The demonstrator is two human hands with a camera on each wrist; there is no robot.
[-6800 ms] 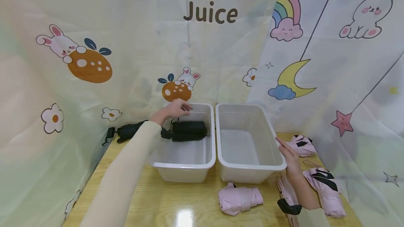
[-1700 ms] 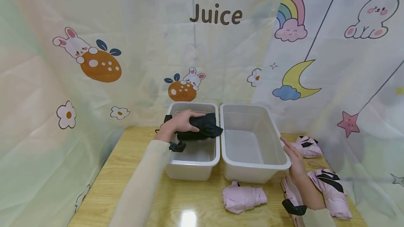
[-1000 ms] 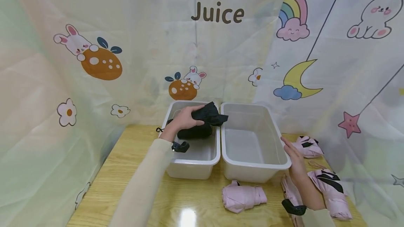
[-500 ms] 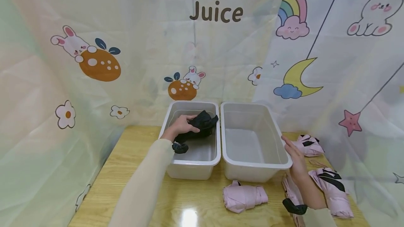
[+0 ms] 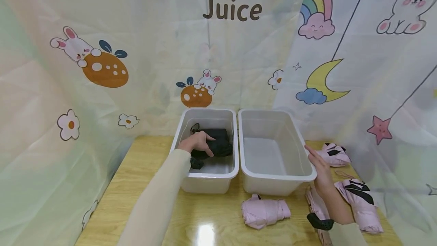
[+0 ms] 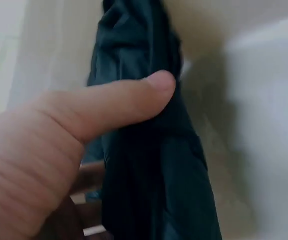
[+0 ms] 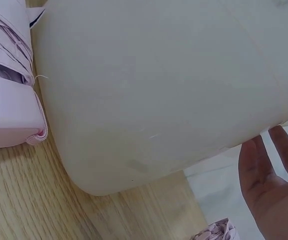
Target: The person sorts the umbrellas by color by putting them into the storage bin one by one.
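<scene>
The left hand [image 5: 199, 144] is down inside the left white bin [image 5: 181, 135]. Its fingers and thumb are wrapped around a folded black umbrella [image 5: 220, 145], which lies in that bin. In the left wrist view the thumb [image 6: 134, 100] presses on the dark cloth.

The right hand [image 5: 319, 164] is flat with straight fingers, resting against the outer side of the right white bin [image 5: 273, 179]. It holds nothing.

Both bins sit side by side on the wooden bench [image 5: 136, 177]. Pink folded umbrellas lie near the right hand, one [image 5: 265, 212] in front of the bins.
</scene>
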